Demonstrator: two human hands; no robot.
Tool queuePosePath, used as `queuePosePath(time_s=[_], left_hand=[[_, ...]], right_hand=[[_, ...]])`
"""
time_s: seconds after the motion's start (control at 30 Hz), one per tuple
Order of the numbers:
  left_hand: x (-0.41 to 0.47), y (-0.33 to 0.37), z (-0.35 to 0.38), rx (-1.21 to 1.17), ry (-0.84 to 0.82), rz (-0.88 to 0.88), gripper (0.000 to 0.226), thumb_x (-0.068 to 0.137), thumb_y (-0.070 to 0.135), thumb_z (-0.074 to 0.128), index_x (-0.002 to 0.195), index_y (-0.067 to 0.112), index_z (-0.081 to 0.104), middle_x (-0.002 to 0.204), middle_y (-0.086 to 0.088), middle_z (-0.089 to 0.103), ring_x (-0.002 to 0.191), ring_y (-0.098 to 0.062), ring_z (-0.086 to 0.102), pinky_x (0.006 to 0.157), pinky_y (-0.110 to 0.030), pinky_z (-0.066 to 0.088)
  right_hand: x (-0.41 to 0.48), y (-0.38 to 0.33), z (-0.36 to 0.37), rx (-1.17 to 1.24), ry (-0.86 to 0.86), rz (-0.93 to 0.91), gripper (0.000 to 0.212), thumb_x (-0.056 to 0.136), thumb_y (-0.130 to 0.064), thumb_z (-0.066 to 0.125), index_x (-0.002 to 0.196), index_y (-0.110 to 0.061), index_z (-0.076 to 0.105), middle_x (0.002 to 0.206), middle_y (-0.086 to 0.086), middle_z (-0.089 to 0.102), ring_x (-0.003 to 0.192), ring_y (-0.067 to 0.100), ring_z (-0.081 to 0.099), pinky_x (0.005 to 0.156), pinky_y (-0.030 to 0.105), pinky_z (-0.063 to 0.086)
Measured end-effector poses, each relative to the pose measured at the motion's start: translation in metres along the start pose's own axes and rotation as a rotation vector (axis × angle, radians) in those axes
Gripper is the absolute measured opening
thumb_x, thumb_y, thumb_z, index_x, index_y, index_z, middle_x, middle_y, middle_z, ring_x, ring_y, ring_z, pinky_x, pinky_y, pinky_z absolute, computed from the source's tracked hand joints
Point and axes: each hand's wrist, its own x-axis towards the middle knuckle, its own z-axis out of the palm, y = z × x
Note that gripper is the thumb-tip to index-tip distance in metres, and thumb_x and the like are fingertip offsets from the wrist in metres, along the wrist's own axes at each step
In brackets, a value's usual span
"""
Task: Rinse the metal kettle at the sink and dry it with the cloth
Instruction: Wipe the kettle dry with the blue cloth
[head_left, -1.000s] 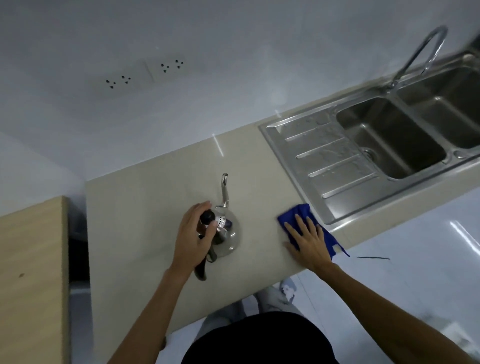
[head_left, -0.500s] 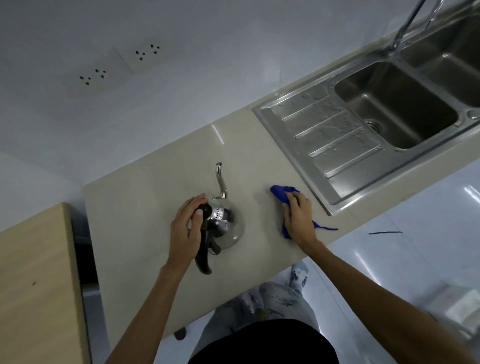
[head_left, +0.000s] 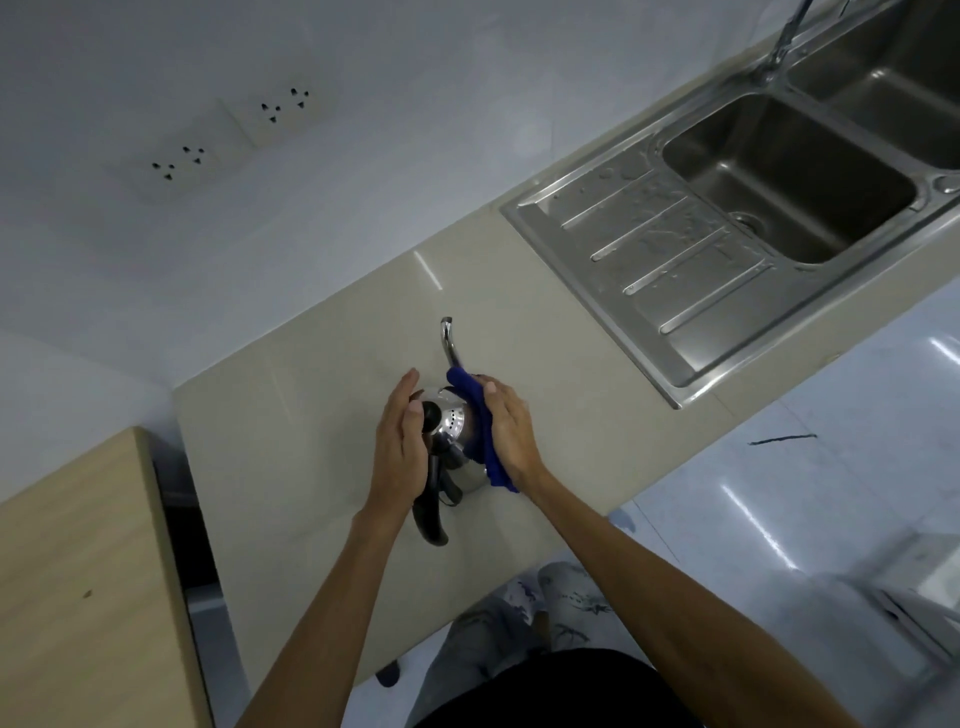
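While a pale wall fills the upper left of the frame, a beige counter runs diagonally from lower centre up toward the right edge. A steel sink sits in the counter at upper right, its ribbed draining board speckled with water drops and two basins beyond it. A wooden surface takes the lower left corner, and glossy light floor shows at lower right. Two sockets are set in the wall at upper left.

Near the middle of the frame the metal kettle stands upright on the counter, well apart from the sink, its thin spout pointing toward the top of the frame and its black handle trailing toward the bottom. The left hand lies flat against the kettle's left side, fingers straight and together, thumb beside the black lid knob. The right hand presses a blue cloth against the kettle's right side, fingers curved over the fabric, which hangs down to the counter.
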Motion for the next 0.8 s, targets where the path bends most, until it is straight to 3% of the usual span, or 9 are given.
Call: queuePosePath(time_s=[0.07,0.13,0.23,0.3,0.4,0.5,0.6,0.7,0.8], left_hand=[[0.001,-0.002,0.005,-0.034,0.034,0.003,0.063,0.096,0.043,0.029,0.152,0.016,0.038,0.155,0.005,0.041,0.134,0.008,0.041,0.113,-0.014,0.031],[0.002,-0.004,0.008,-0.062,0.066,-0.004,0.064,0.095,0.044,0.029,0.152,0.016,0.038,0.156,0.006,0.041,0.136,0.002,0.042,0.113,-0.018,0.033],[0.003,-0.005,0.008,-0.064,0.063,0.003,0.062,0.096,0.041,0.028,0.152,0.015,0.038,0.155,0.006,0.041,0.136,0.003,0.041,0.109,-0.008,0.031],[0.004,-0.006,0.008,-0.054,0.058,0.01,0.064,0.096,0.043,0.027,0.151,0.014,0.04,0.154,0.005,0.043,0.132,0.013,0.04,0.105,-0.003,0.03],[0.004,-0.005,0.009,-0.05,0.063,0.009,0.068,0.093,0.049,0.027,0.149,0.013,0.042,0.153,0.004,0.046,0.132,0.01,0.043,0.106,-0.006,0.033],[0.004,-0.005,0.008,-0.047,0.075,0.016,0.068,0.093,0.05,0.026,0.15,0.014,0.042,0.154,0.002,0.046,0.138,-0.006,0.044,0.114,-0.023,0.037],[0.003,-0.005,0.009,-0.025,0.082,0.018,0.067,0.094,0.048,0.025,0.15,0.015,0.042,0.154,0.003,0.046,0.138,-0.006,0.044,0.118,-0.036,0.037],[0.004,-0.005,0.009,-0.017,0.097,0.013,0.067,0.094,0.047,0.026,0.15,0.014,0.042,0.154,0.002,0.046,0.14,-0.009,0.043,0.119,-0.042,0.035],[0.004,-0.006,0.01,-0.023,0.113,0.003,0.069,0.092,0.049,0.026,0.149,0.013,0.043,0.154,0.0,0.046,0.142,-0.013,0.042,0.12,-0.042,0.034]], right_hand=[[0.0,-0.002,0.005,0.098,-0.031,0.068,0.033,0.102,-0.042,0.039,0.118,-0.036,0.067,0.119,-0.004,0.069,0.109,0.012,0.064,0.105,0.044,0.047],[-0.009,-0.004,0.006,0.081,-0.039,0.048,0.039,0.101,-0.043,0.037,0.13,-0.033,0.061,0.129,-0.002,0.065,0.117,0.014,0.061,0.109,0.048,0.043],[-0.042,0.001,0.017,-0.089,0.01,-0.142,0.04,0.105,-0.034,0.034,0.145,-0.034,0.041,0.154,-0.011,0.039,0.141,-0.005,0.031,0.124,0.037,0.017],[-0.067,0.002,0.033,-0.174,0.075,-0.261,0.044,0.106,-0.029,0.035,0.15,-0.031,0.029,0.16,-0.009,0.028,0.147,-0.007,0.015,0.124,0.025,0.005],[-0.063,0.0,0.04,-0.152,0.19,-0.262,0.042,0.106,-0.029,0.035,0.147,-0.025,0.042,0.153,-0.005,0.044,0.143,-0.002,0.029,0.121,0.022,0.016],[-0.015,-0.008,0.022,0.005,0.197,-0.014,0.034,0.103,-0.023,0.039,0.115,-0.018,0.07,0.11,-0.003,0.07,0.104,0.011,0.062,0.094,0.027,0.046],[0.02,0.002,0.006,0.007,0.133,0.174,0.033,0.098,-0.023,0.043,0.098,-0.014,0.075,0.095,0.002,0.072,0.089,0.02,0.065,0.082,0.036,0.051],[0.012,0.009,0.008,0.05,0.137,0.156,0.032,0.1,-0.025,0.042,0.103,-0.023,0.074,0.103,-0.002,0.072,0.095,0.015,0.066,0.093,0.039,0.052],[-0.031,0.011,0.026,-0.014,0.165,-0.041,0.039,0.106,-0.036,0.032,0.137,-0.031,0.054,0.141,-0.005,0.056,0.133,0.013,0.048,0.114,0.034,0.035]])
